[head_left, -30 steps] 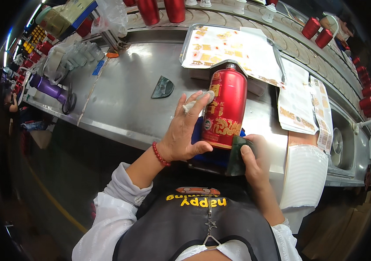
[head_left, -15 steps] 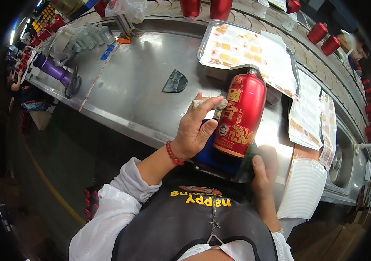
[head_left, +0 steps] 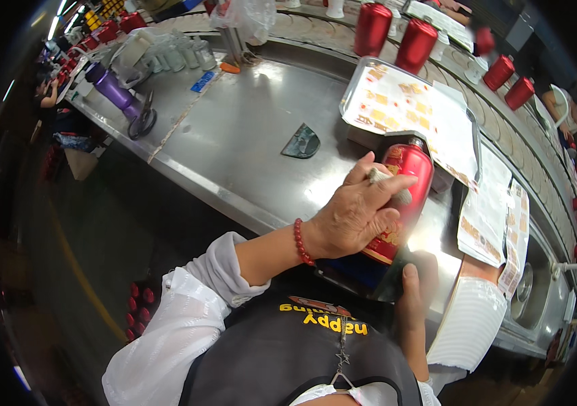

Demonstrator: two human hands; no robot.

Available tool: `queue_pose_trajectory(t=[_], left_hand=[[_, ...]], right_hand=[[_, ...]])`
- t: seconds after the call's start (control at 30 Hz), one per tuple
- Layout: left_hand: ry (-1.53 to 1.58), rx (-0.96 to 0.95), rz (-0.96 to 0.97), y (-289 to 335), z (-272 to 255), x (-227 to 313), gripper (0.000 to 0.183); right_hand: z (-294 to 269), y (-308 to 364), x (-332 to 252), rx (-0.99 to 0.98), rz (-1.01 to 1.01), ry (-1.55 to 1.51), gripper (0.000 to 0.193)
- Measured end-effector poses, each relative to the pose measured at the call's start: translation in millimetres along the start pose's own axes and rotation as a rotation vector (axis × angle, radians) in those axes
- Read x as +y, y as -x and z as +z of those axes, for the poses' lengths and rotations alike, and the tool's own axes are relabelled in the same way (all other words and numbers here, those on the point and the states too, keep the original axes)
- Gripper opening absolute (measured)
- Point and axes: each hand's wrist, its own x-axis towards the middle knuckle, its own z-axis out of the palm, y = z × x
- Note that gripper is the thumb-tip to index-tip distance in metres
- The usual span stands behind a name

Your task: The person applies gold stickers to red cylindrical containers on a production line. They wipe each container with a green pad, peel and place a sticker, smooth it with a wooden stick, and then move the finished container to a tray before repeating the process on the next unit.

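Observation:
A glossy red bottle (head_left: 421, 169) with gold decoration lies tilted on a dark blue support (head_left: 351, 265) at the table's near edge. My left hand (head_left: 342, 216) reaches across it, fingers apart, with pale cloth finger covers on some fingertips. Those fingertips rest on or just over the bottle's front, hiding much of its decoration. Beside the bottle's base, my right hand (head_left: 411, 298) is closed on a dark green flat plate (head_left: 393, 279), its thumb upright. A similar dark green half-oval plate (head_left: 302, 142) lies loose on the steel table, left of the bottle.
Behind the bottle, a tray (head_left: 348, 101) holds sheets of gold stickers. More sheets (head_left: 483, 220) and a white ridged sheet (head_left: 468, 314) lie right, before a sink (head_left: 535, 271). Scissors (head_left: 143, 122) and a purple tumbler (head_left: 109, 88) stand left. Red bottles (head_left: 417, 44) line the conveyor behind.
My left hand has moved across the bottle's front, its back now turned more upward and covering the decoration. The whole view has shifted, so the table appears further right and lower.

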Motion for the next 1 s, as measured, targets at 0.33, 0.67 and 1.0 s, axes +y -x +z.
queue_pose_trajectory(t=[0.33,0.67,1.0], left_hand=[[0.744,-0.022,0.062,-48.6,-69.1,53.8,0.049],[-0.424,0.629,0.750,-179.6,-142.3,46.8,0.014],[-0.689,0.406,0.328,-191.8,-196.3,43.8,0.017]], right_hand=[[4.6,-0.9,7.0,-0.031,-0.074,-0.042,0.019],[1.1,-0.1,16.4,0.095,-0.072,0.051,0.018],[19.0,-2.9,9.9,0.056,-0.128,0.022,0.009]])
